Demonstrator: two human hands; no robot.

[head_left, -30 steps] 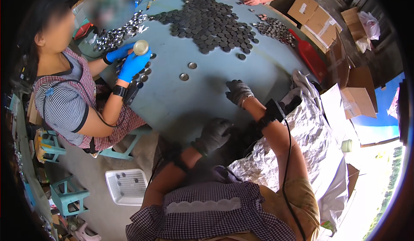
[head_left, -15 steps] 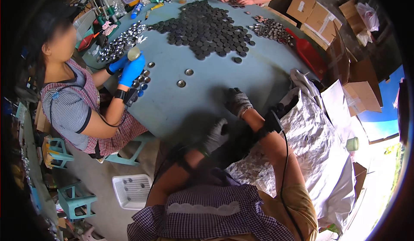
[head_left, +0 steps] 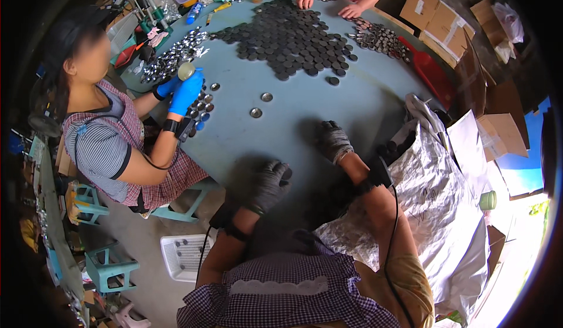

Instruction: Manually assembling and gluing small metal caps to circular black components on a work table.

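Note:
My left hand [head_left: 268, 186], in a grey glove, is at the table's near edge. Its fingers close on a dark round disc [head_left: 286, 174], partly hidden by the glove. Further right, my right hand [head_left: 335, 143], gloved too, is low over the table with curled fingers; whatever they may hold is hidden. A wide patch of black discs [head_left: 287, 41] covers the far middle of the table [head_left: 234, 146], with one loose disc [head_left: 333, 81] at its near side. Two shiny metal cups [head_left: 261, 105] lie between that patch and my hands.
A silvery sack [head_left: 422, 193] with dark discs at its mouth leans on the right edge. A red dustpan [head_left: 431, 73] is beyond it. At left, a co-worker's blue glove [head_left: 187, 93] holds a pale round piece. Across the table are another person's hands [head_left: 350, 11]. A white basket [head_left: 185, 256] is on the floor.
My left hand has moved left, and its back now faces up. My right hand keeps nearly the same place. The whole view has shifted slightly. The far person's hands have moved apart.

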